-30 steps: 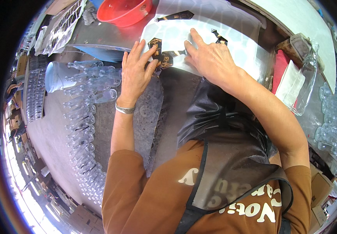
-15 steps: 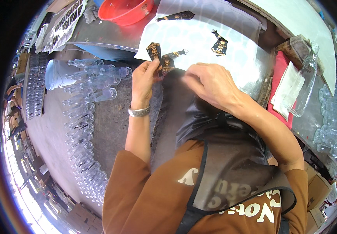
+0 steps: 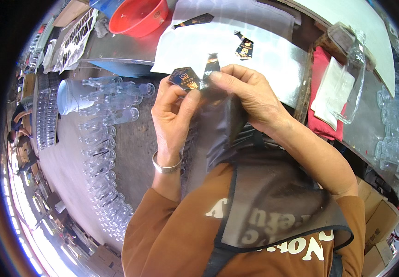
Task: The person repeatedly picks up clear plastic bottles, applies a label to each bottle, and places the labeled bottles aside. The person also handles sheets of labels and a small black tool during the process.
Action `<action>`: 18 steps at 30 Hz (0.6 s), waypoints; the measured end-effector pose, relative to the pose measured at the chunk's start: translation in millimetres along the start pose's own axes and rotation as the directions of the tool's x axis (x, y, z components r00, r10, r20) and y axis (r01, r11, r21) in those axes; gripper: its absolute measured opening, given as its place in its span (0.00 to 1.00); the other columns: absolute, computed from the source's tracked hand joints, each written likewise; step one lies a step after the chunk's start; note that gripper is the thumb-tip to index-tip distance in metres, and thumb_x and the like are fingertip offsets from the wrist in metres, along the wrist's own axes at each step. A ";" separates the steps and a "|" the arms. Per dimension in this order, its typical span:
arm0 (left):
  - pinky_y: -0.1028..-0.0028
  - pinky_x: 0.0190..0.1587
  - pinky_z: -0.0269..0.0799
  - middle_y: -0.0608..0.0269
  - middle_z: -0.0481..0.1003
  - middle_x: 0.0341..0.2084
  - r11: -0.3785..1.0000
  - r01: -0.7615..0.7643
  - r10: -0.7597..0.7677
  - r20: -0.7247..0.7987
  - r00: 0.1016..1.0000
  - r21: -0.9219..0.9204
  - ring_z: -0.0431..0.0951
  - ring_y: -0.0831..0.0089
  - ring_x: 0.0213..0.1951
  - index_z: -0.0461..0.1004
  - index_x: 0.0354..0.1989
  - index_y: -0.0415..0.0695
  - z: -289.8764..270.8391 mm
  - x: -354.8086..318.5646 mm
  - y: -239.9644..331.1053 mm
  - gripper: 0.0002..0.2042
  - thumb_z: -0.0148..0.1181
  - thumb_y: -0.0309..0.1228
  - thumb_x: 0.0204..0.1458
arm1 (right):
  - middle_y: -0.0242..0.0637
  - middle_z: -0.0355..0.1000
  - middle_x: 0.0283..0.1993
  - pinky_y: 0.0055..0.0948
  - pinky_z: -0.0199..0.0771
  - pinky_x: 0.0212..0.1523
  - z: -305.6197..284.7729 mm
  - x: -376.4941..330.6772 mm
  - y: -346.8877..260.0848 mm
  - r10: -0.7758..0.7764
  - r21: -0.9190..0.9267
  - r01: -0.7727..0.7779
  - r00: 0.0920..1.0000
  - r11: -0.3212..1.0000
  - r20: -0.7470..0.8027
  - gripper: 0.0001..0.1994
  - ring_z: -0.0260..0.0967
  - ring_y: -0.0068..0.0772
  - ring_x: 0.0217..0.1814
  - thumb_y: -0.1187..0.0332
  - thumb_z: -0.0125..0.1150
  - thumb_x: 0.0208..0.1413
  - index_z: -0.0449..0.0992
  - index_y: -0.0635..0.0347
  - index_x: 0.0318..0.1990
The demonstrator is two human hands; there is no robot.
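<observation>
Head view: both hands (image 3: 174, 119) pinch black labels (image 3: 183, 77), probably two.

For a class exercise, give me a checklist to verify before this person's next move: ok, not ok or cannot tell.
1. Left hand pinching the black, gold-printed, angular label: ok.
2. Right hand gripping the narrow black label piece: ok.
3. Whether those pieces are joined or separate: cannot tell.
4. One hand free: not ok; both are occupied.
5. Two black, tie-shaped labels lying apart on the smooth white sheet: ok.
6. Clear, transparent bottle away from both hands: ok.
</observation>
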State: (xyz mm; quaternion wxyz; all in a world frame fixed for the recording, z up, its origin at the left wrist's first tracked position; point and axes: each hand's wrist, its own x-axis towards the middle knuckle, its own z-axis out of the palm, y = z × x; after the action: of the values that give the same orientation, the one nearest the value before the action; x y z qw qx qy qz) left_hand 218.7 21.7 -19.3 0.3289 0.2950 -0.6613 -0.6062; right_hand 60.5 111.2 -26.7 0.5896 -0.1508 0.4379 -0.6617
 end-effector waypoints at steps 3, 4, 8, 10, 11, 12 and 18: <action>0.83 0.37 0.68 0.67 0.69 0.44 0.999 -0.004 0.004 -0.006 1.000 0.052 0.71 0.84 0.38 0.78 0.38 0.34 17.1 -2.7 7.1 0.04 0.63 0.22 0.58 | 0.28 0.78 0.37 0.16 0.72 0.36 -9.4 -11.0 -9.8 -0.024 0.013 0.024 1.000 1.000 0.002 0.10 0.73 0.15 0.35 0.62 0.67 0.61 0.79 0.59 0.43; 0.84 0.38 0.66 0.67 0.71 0.43 0.993 -0.008 0.007 0.007 1.000 0.116 0.70 0.85 0.38 0.78 0.42 0.33 17.9 -3.9 3.6 0.08 0.62 0.26 0.60 | 0.28 0.78 0.37 0.16 0.72 0.36 -12.6 -15.5 -12.4 -0.025 0.015 0.025 1.000 1.000 0.004 0.10 0.73 0.15 0.35 0.62 0.67 0.61 0.79 0.59 0.42; 0.83 0.40 0.68 0.68 0.76 0.40 0.924 0.132 -0.134 0.020 0.991 -0.359 0.72 0.85 0.37 0.78 0.46 0.35 39.3 -5.2 5.2 0.12 0.59 0.32 0.64 | 0.28 0.76 0.38 0.18 0.70 0.41 -19.7 -34.5 -16.5 -0.041 0.027 0.041 0.999 0.999 0.005 0.11 0.70 0.15 0.39 0.63 0.66 0.62 0.78 0.63 0.41; 0.83 0.41 0.69 0.67 0.77 0.39 0.903 0.156 -0.169 0.003 0.986 -0.399 0.73 0.85 0.37 0.78 0.47 0.36 48.2 -5.7 7.1 0.11 0.59 0.32 0.64 | 0.28 0.75 0.38 0.19 0.69 0.44 -22.3 -41.0 -16.9 -0.062 0.034 0.062 0.998 0.997 -0.002 0.12 0.69 0.15 0.41 0.63 0.65 0.62 0.78 0.66 0.41; 0.82 0.41 0.69 0.67 0.78 0.38 0.892 0.167 -0.186 -0.004 0.983 -0.420 0.73 0.85 0.37 0.78 0.47 0.37 52.8 -5.3 7.6 0.11 0.59 0.32 0.64 | 0.28 0.75 0.38 0.19 0.69 0.45 -23.8 -43.5 -17.1 -0.076 0.037 0.076 0.997 0.996 -0.006 0.12 0.69 0.15 0.41 0.64 0.65 0.62 0.78 0.66 0.42; 0.83 0.38 0.69 0.68 0.80 0.35 0.906 0.170 -0.209 -0.060 0.976 -0.388 0.74 0.85 0.35 0.78 0.46 0.37 59.0 -4.6 10.2 0.09 0.60 0.30 0.63 | 0.28 0.75 0.38 0.19 0.70 0.45 -25.4 -45.6 -17.3 -0.088 0.040 0.089 0.996 0.995 -0.009 0.12 0.69 0.15 0.41 0.64 0.65 0.62 0.78 0.66 0.42; 0.82 0.41 0.72 0.65 0.80 0.37 0.963 0.026 -0.050 -0.083 0.995 -0.268 0.78 0.82 0.37 0.77 0.43 0.39 60.3 -10.1 6.7 0.05 0.60 0.25 0.62 | 0.30 0.78 0.37 0.18 0.74 0.39 -34.2 -50.6 -13.7 -0.136 0.034 0.138 0.989 0.990 -0.051 0.09 0.74 0.17 0.36 0.65 0.65 0.63 0.78 0.61 0.42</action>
State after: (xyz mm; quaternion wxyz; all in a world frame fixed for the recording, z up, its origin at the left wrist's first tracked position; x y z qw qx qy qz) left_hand 177.2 66.9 -16.3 0.3831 0.2874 -0.5525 -0.6822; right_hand 40.3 170.1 -19.8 0.5347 -0.1535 0.4283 -0.7121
